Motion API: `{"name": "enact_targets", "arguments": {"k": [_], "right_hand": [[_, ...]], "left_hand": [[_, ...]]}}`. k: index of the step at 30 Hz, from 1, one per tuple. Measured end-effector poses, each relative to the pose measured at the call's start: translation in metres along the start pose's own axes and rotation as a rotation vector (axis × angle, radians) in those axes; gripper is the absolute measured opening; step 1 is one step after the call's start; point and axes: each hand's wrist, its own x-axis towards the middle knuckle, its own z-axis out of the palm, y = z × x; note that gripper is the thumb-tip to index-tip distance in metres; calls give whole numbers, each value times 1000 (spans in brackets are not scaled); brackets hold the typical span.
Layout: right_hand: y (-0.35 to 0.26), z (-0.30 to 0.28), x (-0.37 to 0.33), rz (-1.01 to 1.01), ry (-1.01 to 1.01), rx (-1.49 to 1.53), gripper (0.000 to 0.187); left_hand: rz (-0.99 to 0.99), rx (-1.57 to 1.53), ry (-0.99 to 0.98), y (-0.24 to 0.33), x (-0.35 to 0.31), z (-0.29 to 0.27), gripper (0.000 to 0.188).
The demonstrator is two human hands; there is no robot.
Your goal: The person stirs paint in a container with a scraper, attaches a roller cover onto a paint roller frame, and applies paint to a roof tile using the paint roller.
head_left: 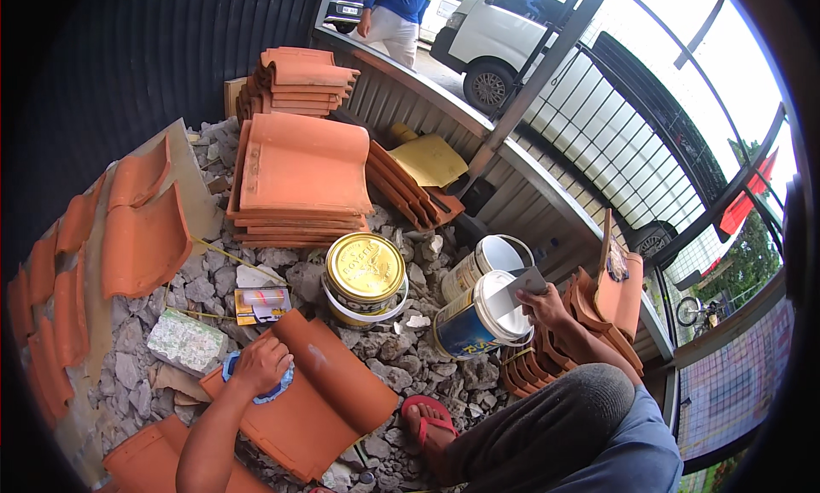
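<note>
Below the gold-lidded can (367, 267), the clay roof tile (312, 399) bears one pale smear (317, 354), work seemingly barely begun; the left hand (263, 366) covers a blue wad (278, 388), finger grip unclear. Right of the can, the right hand (544, 307) clamps its fingers on a putty knife (529, 281). Stacked tiles (303, 164) hem the can's far side; rubble (395, 348), its near edge.

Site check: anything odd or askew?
Two oddities: a pale mark, smear or scuff, on the otherwise plain orange tile by the left hand; and a yellow piece mismatching the orange tiles beneath it.
</note>
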Motion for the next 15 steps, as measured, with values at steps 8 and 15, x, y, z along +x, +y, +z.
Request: {"name": "enact_targets", "arguments": {"k": [8, 15], "right_hand": [[21, 7, 22, -227, 225, -369, 27], [16, 14, 18, -484, 286, -663, 32]], "left_hand": [[4, -13, -8, -1, 4, 2, 21], [-12, -15, -20, -4, 4, 4, 20]]}}
